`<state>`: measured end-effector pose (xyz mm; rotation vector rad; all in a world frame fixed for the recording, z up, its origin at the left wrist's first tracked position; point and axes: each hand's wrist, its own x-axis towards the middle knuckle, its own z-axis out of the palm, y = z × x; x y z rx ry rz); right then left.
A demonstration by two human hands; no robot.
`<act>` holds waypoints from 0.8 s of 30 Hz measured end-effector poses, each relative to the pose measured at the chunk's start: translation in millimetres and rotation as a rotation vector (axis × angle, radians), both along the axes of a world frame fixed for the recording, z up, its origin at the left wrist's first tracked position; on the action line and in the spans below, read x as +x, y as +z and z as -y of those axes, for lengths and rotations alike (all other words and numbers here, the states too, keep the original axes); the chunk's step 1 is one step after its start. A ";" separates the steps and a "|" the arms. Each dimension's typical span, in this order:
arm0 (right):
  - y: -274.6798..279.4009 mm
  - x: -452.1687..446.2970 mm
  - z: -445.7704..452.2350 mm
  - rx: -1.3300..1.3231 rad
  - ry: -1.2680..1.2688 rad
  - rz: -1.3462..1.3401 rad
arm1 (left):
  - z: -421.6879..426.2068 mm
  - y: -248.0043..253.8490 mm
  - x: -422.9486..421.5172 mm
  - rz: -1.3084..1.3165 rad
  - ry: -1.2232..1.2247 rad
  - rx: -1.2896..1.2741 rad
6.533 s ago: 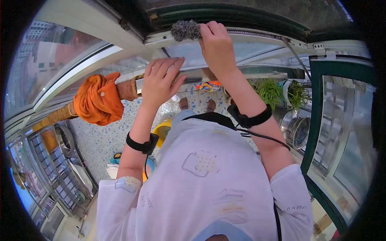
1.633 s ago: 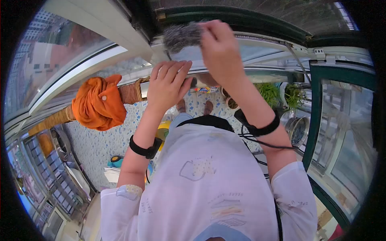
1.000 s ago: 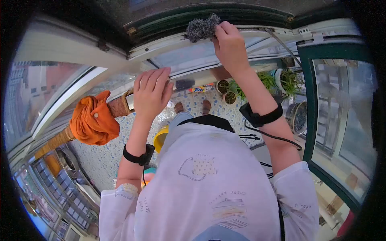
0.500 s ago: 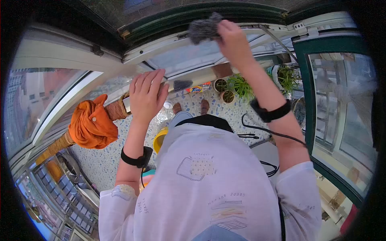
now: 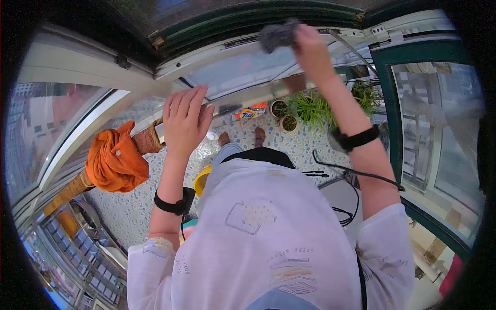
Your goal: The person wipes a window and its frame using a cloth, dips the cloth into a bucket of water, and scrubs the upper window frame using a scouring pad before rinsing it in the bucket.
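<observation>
Speckled floor (image 5: pixel 116 209) spreads below us, and over it we have our white shirt (image 5: pixel 268 222), front and centre. Green frame (image 5: pixel 395 124) stands to our right; white rail (image 5: pixel 206 57) crosses ahead. Orange cloth (image 5: pixel 116 163) now, bunched round wrapped pole (image 5: pixel 146 140), left side. Leafy plants (image 5: pixel 310 107) below our right forearm. Left hand (image 5: pixel 183 116): open, fingers extended, contact we cannot tell. Right hand (image 5: pixel 314 54): closed, fingertips pinching grey pad (image 5: pixel 279 36), blurred, up by rail. Bright packet (image 5: pixel 251 111) lies near potted plants.
</observation>
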<state>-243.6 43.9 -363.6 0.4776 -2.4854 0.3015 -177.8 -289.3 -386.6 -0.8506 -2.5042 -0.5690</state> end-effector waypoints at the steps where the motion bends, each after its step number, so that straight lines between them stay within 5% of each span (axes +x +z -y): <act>1: -3.9 -0.7 -28.2 0.045 -0.041 -0.059 | 0.4 -1.3 0.5 0.011 -0.006 0.004; 3: -1.4 0.0 -82.5 -0.005 -0.105 0.056 | 2.1 -1.3 -0.3 0.019 -0.003 0.009; 7: 6.2 1.8 -31.9 0.028 -0.207 0.140 | -2.0 1.5 -0.2 0.005 -0.017 0.050; 11: 2.7 4.2 80.0 -0.065 -0.066 -0.060 | -3.6 3.9 -1.9 0.083 -0.060 0.081; 17: 15.0 15.5 72.6 -0.163 -0.012 -0.014 | -44.6 46.0 -19.2 0.127 -0.154 0.309; 24: 3.1 24.1 48.8 -0.318 0.058 -0.065 | -115.6 71.3 -55.5 0.023 -0.162 0.062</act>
